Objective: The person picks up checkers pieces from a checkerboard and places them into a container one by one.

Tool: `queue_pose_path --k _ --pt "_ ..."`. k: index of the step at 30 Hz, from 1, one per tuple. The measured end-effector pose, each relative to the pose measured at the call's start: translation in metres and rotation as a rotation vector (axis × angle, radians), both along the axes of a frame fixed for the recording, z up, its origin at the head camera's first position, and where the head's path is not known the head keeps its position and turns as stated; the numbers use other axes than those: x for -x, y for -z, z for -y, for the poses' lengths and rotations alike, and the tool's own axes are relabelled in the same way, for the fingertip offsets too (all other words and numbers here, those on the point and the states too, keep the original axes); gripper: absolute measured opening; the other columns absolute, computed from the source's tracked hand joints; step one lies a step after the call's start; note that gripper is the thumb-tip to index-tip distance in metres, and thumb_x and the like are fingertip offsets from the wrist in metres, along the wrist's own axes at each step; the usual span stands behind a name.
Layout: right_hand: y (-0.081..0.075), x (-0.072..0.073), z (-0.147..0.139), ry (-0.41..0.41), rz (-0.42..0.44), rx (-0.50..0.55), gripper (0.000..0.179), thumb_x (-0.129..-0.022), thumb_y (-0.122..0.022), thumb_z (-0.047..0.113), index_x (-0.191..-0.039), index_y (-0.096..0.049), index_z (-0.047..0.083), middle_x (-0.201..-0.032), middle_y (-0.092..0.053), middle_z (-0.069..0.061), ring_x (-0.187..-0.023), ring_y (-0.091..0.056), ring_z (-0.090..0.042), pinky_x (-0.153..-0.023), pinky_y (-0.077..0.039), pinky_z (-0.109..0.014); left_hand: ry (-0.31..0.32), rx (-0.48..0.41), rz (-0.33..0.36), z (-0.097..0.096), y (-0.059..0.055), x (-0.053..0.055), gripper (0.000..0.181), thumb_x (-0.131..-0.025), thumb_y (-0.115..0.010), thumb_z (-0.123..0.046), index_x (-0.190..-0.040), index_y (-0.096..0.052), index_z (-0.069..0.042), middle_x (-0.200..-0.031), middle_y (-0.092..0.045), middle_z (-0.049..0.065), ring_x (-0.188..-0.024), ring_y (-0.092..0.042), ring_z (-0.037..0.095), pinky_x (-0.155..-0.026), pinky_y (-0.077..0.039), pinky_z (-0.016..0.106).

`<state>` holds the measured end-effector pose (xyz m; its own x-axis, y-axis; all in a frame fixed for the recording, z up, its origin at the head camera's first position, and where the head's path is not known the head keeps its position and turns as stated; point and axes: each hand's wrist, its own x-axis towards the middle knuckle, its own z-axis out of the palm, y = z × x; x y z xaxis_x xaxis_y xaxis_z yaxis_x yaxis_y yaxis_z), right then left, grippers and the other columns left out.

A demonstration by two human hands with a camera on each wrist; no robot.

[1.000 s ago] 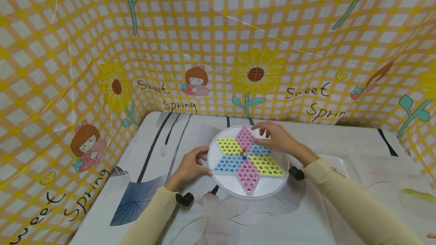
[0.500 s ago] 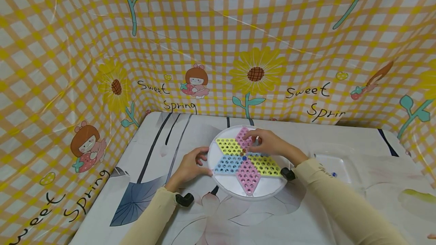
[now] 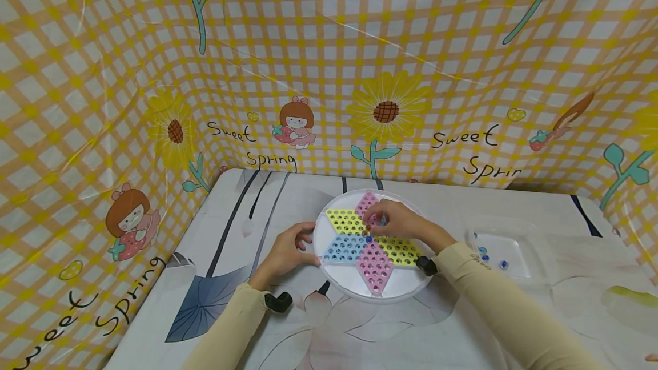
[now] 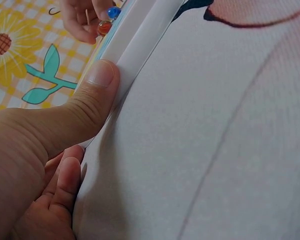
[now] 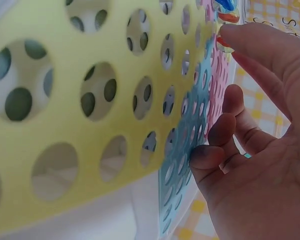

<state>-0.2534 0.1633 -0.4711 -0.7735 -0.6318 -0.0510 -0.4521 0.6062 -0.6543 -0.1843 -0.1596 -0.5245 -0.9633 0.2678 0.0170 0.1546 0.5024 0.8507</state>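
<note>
A round white Chinese checkers board [image 3: 334, 278] with a star of pink, yellow and blue holed sections lies on the table. My left hand [image 3: 285, 249] holds its left rim, thumb [image 4: 101, 80] on the edge and fingers curved beside it. Over the star, my right hand [image 3: 398, 222] has thumb and forefinger at a red-amber marble [image 5: 223, 46], seemingly pinching it; the contact is partly hidden. Its other fingers [image 5: 225, 130] are curled beside the board. Near the star's centre sit a blue marble [image 3: 369, 239] and another red-amber marble [image 3: 365, 233].
To the right of the board stands a clear plastic box [image 3: 524, 253] with several bluish marbles [image 3: 504, 265] in it, partly behind the right sleeve [image 3: 493, 284]. A yellow checked cloth [image 3: 329, 73] rises behind and beside the flower-printed table [image 3: 411, 336].
My right hand has moved left and toward the star's centre, its fingertips closing at the marbles. More of the plastic box and its marbles shows. My left hand has stayed put.
</note>
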Motion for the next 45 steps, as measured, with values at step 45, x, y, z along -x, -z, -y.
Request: queue_pose_path --k 45 --pt "-0.0021 -0.0012 0.0021 0.009 -0.089 -0.006 0.008 -0.091 -0.078 0.012 -0.097 -0.074 0.015 -0.096 -0.063 -0.005 -0.087 -0.056 -0.025 -0.077 -0.046 -0.036 -0.005 0.001 0.001 -0.0009 0.0019 0.0011 0.085 -0.067 -0.098 -0.016 -0.143 -0.058 -0.012 -0.104 -0.067 0.002 -0.086 -0.058 0.015 -0.078 -0.051 0.03"
